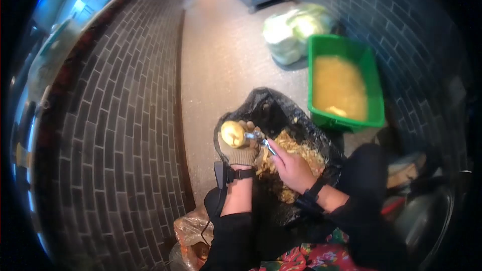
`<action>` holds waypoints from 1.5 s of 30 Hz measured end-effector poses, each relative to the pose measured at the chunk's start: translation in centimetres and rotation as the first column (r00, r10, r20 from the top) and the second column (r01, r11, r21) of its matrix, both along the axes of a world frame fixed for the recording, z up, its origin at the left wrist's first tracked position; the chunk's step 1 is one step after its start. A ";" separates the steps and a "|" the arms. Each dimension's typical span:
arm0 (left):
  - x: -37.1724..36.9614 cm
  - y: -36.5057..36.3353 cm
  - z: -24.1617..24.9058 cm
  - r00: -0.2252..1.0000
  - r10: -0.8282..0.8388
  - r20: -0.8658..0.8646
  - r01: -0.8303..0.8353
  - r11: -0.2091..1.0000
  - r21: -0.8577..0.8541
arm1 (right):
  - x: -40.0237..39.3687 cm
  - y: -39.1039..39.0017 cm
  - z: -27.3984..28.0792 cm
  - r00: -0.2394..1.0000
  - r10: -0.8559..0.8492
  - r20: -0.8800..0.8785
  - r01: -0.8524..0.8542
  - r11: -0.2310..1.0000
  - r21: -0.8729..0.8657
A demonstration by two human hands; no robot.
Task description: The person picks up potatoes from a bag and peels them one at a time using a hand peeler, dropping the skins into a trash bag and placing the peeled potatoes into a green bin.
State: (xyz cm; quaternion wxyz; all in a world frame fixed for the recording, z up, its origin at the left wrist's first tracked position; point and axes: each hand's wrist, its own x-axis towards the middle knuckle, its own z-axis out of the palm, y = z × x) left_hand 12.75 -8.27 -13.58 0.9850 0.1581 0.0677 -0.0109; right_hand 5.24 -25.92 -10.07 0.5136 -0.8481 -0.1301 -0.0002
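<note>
My left hand (242, 153), in a knitted work glove, is closed around a peeled yellow potato (233, 134). In my bare right hand (295, 169) is a peeler (267, 144) with a metal head and a slim handle. Its head is at the potato's right side; whether the blade touches the flesh I cannot make out. Below both hands lies an open black plastic bag (268, 103), with a heap of peelings (301, 153) inside it.
At the right stands a green tub (371, 78) of cloudy yellowish liquid, with a pale piece near its front wall. Behind it is a full whitish plastic bag (287, 40). A clear bag (193, 228) sits at lower left. Brick walls (125, 95) flank the floor.
</note>
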 end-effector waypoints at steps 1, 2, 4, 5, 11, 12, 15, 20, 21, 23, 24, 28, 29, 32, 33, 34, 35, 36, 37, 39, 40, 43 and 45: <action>0.1 -0.2 0.1 0.999 -0.016 0.042 0.015 1.000 0.021 | 0.1 0.0 0.0 1.000 -0.008 -0.001 0.008 1.000 0.003; 0.0 -0.3 0.2 0.999 -0.016 -0.040 0.018 0.999 0.050 | 0.1 0.0 -0.1 1.000 -0.013 -0.019 0.013 1.000 0.006; -0.1 -0.9 0.5 0.998 -0.030 -0.050 0.032 0.998 0.045 | 0.2 0.2 -0.1 0.996 0.017 -0.085 -0.018 1.000 -0.012; 0.0 -1.2 0.5 0.998 -0.035 -0.044 0.037 0.998 0.041 | 0.1 0.4 -0.3 0.995 0.013 -0.094 -0.014 1.000 -0.012; 0.7 -0.9 -1.9 0.994 0.003 -0.110 0.000 1.000 0.022 | -0.3 1.3 -1.8 0.999 0.032 -0.009 -0.033 0.996 -0.085; 0.7 -0.7 -2.4 0.994 0.010 -0.111 -0.014 0.999 -0.034 | -0.5 1.4 -1.5 0.998 0.053 -0.046 -0.058 0.991 -0.121; 0.3 -0.4 -2.6 0.980 0.062 -0.188 -0.072 0.996 -0.048 | -1.2 1.5 -1.9 0.987 0.143 -0.074 -0.156 0.965 -0.213; 0.1 -0.2 -1.9 0.968 0.065 -0.244 -0.079 0.996 -0.050 | -1.5 1.4 -1.5 0.979 0.164 -0.121 -0.188 0.956 -0.223; 0.2 -0.2 -1.8 0.970 0.061 -0.234 -0.077 0.995 -0.058 | -1.4 1.3 -1.5 0.979 0.163 -0.120 -0.186 0.957 -0.222; 0.5 -0.2 -1.2 0.972 0.089 -0.218 -0.090 0.996 0.005 | -1.1 1.1 -1.5 0.989 0.115 -0.088 -0.128 0.979 -0.158; 0.7 -0.2 -0.9 0.972 0.118 -0.202 -0.107 0.992 0.067 | -0.9 0.9 -1.2 0.989 0.117 -0.085 -0.130 0.978 -0.161; 1.7 0.5 -2.7 0.945 0.196 -0.261 -0.134 0.962 0.238 | -0.3 0.7 -1.2 1.000 -0.009 0.019 0.011 0.994 -0.109; 1.7 -0.5 -2.2 0.917 0.266 -0.298 -0.174 0.938 0.301 | -0.1 0.7 -1.7 0.997 -0.041 0.064 0.049 0.991 -0.128; 0.5 -2.8 0.2 0.880 0.346 -0.326 -0.172 0.871 0.461 | -0.2 1.0 -1.5 0.999 -0.026 0.029 0.030 0.991 -0.128; 0.2 -3.1 0.7 0.879 0.355 -0.318 -0.133 0.823 0.552 | -0.4 1.2 -1.3 1.000 -0.007 -0.017 0.005 0.991 -0.135; -0.3 -3.5 0.7 0.883 0.349 -0.315 -0.102 0.796 0.597 | -0.6 1.5 -1.5 1.000 -0.008 -0.019 0.005 0.991 -0.137; -0.6 -3.7 0.4 0.889 0.335 -0.311 -0.081 0.786 0.613 | -0.9 1.9 -1.9 0.998 0.022 -0.058 -0.032 0.984 -0.173; -0.8 -3.8 0.1 0.896 0.319 -0.309 -0.066 0.784 0.617 | -1.2 2.2 -2.2 0.994 0.051 -0.097 -0.070 0.976 -0.205; -1.0 -3.8 -0.3 0.903 0.305 -0.303 -0.061 0.788 0.612 | -1.5 2.4 -2.4 0.994 0.050 -0.095 -0.069 0.976 -0.207; -1.0 -3.3 -0.8 0.909 0.283 -0.307 -0.053 0.807 0.588 | -1.6 2.6 -2.5 0.988 0.094 -0.125 -0.117 0.975 -0.190; -1.0 -3.2 -1.2 0.911 0.276 -0.306 -0.060 0.824 0.564 | -1.6 2.6 -2.4 0.988 0.094 -0.124 -0.116 0.975 -0.190; -0.5 -2.2 -1.5 0.912 0.272 -0.307 -0.069 0.839 0.540 | -1.8 2.5 -2.1 0.976 0.118 -0.181 -0.157 0.963 -0.218; -0.1 -2.0 -2.0 0.912 0.275 -0.304 -0.085 0.853 0.515 | -2.5 2.9 -2.5 0.963 0.165 -0.212 -0.201 0.966 -0.162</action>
